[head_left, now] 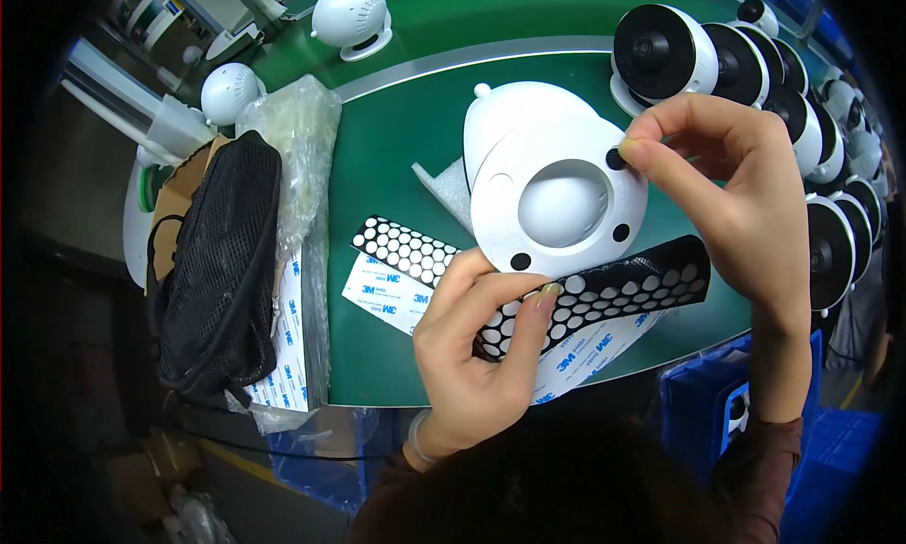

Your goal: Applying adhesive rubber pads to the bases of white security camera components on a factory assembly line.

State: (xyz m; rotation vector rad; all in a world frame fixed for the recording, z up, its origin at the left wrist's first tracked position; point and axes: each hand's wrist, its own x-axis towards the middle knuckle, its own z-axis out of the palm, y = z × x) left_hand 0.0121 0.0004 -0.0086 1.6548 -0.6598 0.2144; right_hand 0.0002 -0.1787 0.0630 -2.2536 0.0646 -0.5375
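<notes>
A white round camera (528,105) lies on the green bench, its ring-shaped base (493,200) facing up around a large opening. Two black round pads (621,233) sit on the ring's lower part. At its upper right, my right hand (727,162) pinches with thumb and forefinger at the edge of another black pad (614,158), which touches the ring. My left hand (477,355) grips a black perforated sheet of round stickers (613,294), thumb on top, against the base's near edge. White circles show through the sheet; its printed backing hangs below.
Another dotted sheet (406,247) lies left of my left hand. Further left are a black mesh pouch (222,270) and a plastic-wrapped stack (302,167). White cameras with black fronts (661,53) crowd the right; two more white ones (349,20) stand far left. Blue bins (698,384) sit below the bench edge.
</notes>
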